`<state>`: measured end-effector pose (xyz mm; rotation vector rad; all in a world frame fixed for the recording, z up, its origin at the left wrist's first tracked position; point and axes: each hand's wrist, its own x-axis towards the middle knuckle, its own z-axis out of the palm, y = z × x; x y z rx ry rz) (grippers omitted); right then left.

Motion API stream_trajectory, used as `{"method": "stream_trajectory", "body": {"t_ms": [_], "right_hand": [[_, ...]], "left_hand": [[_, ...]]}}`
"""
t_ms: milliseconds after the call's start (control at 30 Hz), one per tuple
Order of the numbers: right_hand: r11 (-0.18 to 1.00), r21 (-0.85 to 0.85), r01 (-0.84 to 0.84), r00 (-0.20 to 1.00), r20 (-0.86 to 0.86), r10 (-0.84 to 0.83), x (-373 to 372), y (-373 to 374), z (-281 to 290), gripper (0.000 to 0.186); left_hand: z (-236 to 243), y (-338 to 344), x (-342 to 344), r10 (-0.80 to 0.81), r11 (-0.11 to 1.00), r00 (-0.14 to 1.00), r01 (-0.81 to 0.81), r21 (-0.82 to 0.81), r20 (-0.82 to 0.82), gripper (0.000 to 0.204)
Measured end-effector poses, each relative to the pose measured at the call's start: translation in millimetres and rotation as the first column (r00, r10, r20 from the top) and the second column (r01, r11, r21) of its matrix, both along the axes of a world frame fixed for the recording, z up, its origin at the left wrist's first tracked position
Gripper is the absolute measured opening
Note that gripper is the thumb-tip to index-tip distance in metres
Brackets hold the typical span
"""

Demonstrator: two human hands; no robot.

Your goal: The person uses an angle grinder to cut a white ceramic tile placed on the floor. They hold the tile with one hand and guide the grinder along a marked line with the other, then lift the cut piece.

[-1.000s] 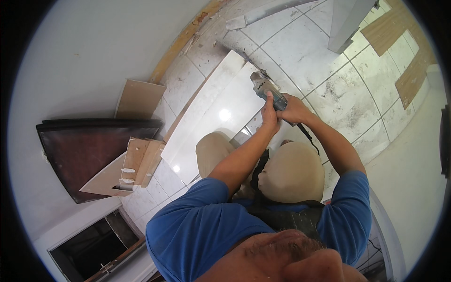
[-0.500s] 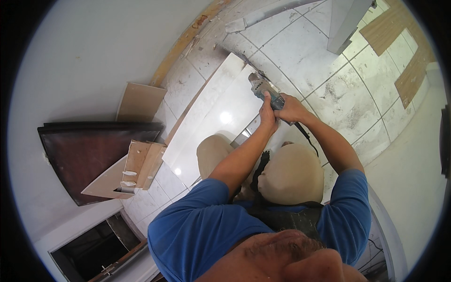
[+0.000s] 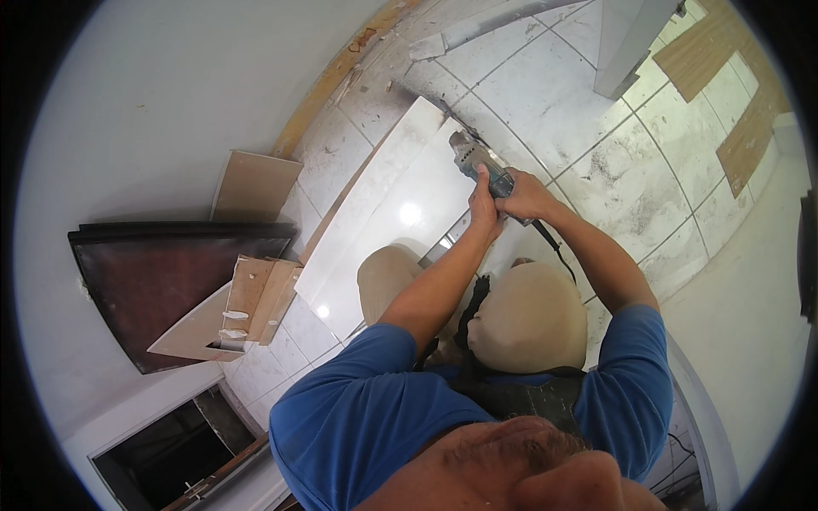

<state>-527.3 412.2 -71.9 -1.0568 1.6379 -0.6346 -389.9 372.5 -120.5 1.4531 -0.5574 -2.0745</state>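
Evidently, both hands are gripping the grinder: the left hand (image 3: 485, 207) is closing around its body with the thumb lying along the top, and the right hand (image 3: 526, 198) is holding the back end, just beside the left. The grinder (image 3: 474, 157) is sitting over the right edge of the white panel (image 3: 375, 232), near its far end, its head pointing away from the person; whether the disc is touching the panel is staying hidden. The cord (image 3: 555, 243) is trailing from the back past the right knee (image 3: 532, 315). The tool is looking stiff, fairly heavy and weighted toward its metal head, so a two-handed hold on the body, clear of the head, is seeming the sound one. Its casing is probably giving decent grip, though dust could be making it slick. The panel, lying above the tiled floor (image 3: 511, 77), is looking rigid, smooth and perhaps prone to chipping along its edges.
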Motion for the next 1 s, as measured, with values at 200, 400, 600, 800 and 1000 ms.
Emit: {"method": "stream_trajectory", "body": {"t_ms": [200, 400, 600, 800, 1000], "right_hand": [[1.0, -0.004, -0.014, 1.0, -0.008, 0.014, -0.5, -0.1, -1.8, 0.058], [1.0, 0.005, -0.012, 1.0, 0.004, 0.011, -0.7, 3.6, -4.8, 0.059], [1.0, 0.003, 0.0, 0.999, 0.037, 0.0, -1.6, 9.3, -2.1, 0.059], [1.0, 0.001, -0.017, 1.0, 0.024, 0.017, -2.2, 12.1, 1.5, 0.057], [1.0, -0.016, -0.003, 1.0, 0.019, 0.003, -3.0, 18.2, 5.7, 0.056]], "left_hand": [[-4.0, 0.2, 1.8, -0.014, 1.0, 1.0, 0.014, -0.001, 0.012, 0.062], [-2.8, 3.5, 1.6, 0.014, 1.0, 1.0, -0.014, -0.005, -0.02, 0.062], [7.9, 11.4, -3.9, 0.09, 0.996, 0.994, -0.09, -0.002, -0.062, 0.064], [2.6, 14.5, -2.3, 0.097, 0.995, 0.991, -0.098, -0.004, -0.094, 0.063], [3.2, 20.1, -4.1, 0.101, 0.995, 0.989, -0.102, -0.003, -0.108, 0.061]]}}
